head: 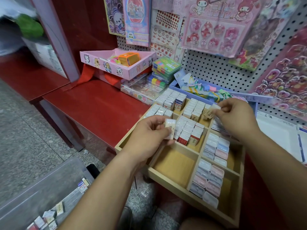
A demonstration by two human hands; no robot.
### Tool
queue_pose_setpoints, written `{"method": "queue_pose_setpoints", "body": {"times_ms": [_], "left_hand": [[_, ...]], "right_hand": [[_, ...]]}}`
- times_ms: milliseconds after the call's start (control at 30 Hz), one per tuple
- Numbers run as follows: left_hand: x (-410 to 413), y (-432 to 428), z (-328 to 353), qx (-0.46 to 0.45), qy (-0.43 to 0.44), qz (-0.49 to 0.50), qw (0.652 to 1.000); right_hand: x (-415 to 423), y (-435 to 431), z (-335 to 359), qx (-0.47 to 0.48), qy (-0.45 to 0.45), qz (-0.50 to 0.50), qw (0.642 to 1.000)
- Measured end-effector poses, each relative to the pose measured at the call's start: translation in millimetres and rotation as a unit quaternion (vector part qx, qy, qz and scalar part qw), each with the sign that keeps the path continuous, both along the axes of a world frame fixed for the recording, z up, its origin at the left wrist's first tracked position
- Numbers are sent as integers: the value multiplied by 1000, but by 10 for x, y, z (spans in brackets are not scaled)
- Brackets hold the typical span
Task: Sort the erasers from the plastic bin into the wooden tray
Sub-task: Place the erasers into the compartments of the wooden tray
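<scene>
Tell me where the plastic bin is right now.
In the head view the plastic bin sits on the floor at lower left, down-left of the wooden tray, with a few erasers lying in it.

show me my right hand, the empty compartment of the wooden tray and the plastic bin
right hand (235,117): head view, back of the hand.
empty compartment (172,165): head view, its bare wooden floor.
plastic bin (41,185): head view, its translucent wall.
</scene>
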State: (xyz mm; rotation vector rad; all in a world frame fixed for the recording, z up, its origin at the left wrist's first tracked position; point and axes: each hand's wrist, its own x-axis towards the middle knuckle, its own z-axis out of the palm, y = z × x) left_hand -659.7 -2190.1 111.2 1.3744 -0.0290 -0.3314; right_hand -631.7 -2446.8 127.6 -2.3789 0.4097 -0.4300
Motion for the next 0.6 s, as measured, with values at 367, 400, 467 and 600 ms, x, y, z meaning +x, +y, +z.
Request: {"method": "queue_pose_setpoints", "body": {"times_ms": [367, 400, 467, 600], "left_hand": [[25, 15, -22, 42, -27, 10, 999], [20, 11, -19, 40, -27, 9, 999], [15, 3, -21, 35, -28, 6, 999], [2, -19, -12, 20, -27, -3, 999]], "right_hand": [[213, -6, -236, -94, 29, 9, 995], [179, 25, -203, -91, 24, 11, 996], [53, 159, -76, -51, 5, 33, 998], [-351, 620, 201, 112, 42, 223, 967]]}}
